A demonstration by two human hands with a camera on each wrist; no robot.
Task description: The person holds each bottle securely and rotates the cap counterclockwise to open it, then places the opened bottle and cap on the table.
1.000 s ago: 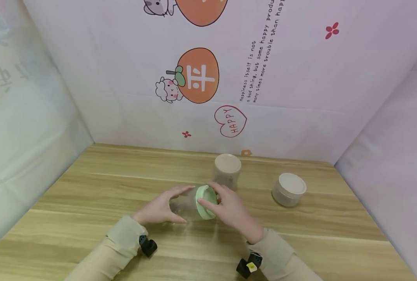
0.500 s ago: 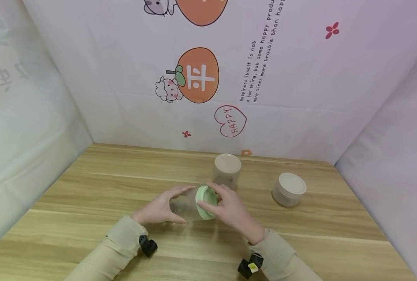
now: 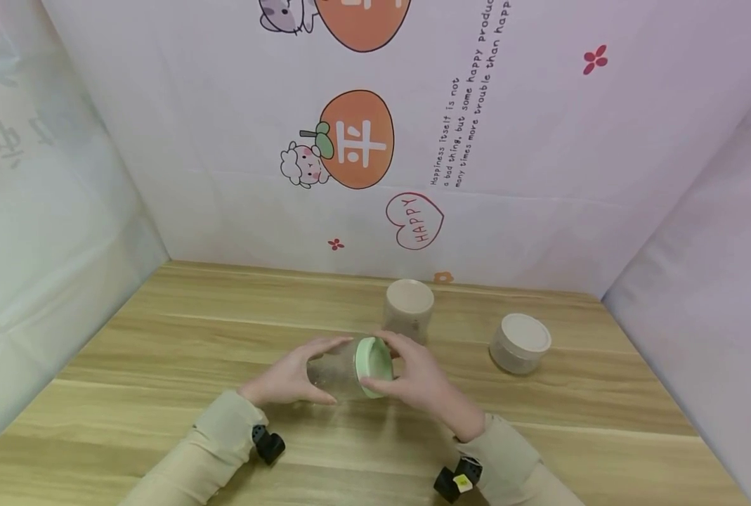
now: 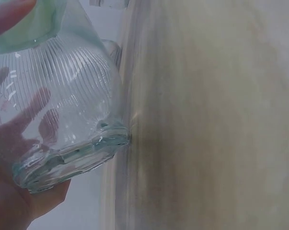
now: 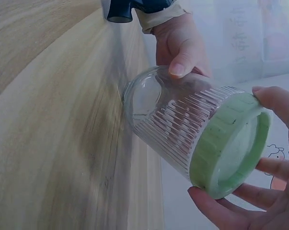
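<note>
A clear ribbed glass jar (image 3: 336, 371) with a light green screw lid (image 5: 209, 153) is tilted on its side, its lid end toward the right. My left hand (image 3: 283, 376) grips the glass body from the left, thumb on the near side and fingers on the far side. The right hand (image 3: 424, 379) holds the lid's rim between thumb and fingers. In the right wrist view, the base edge of the jar meets the wooden tabletop while the lid end is raised. The left wrist view shows left fingers through the glass (image 4: 72, 91).
Behind the right hand stands a taller jar with a beige lid (image 3: 409, 296). A shorter, wide jar with a pale lid (image 3: 522, 342) is farther right on the wooden table (image 3: 192, 323). A printed cloth wall (image 3: 236, 211) closes off the back.
My right hand has turned a little around the lid, its thumb sliding toward the near side and its wrist shifting right. The left hand keeps its grip, and the jar barely moves.
</note>
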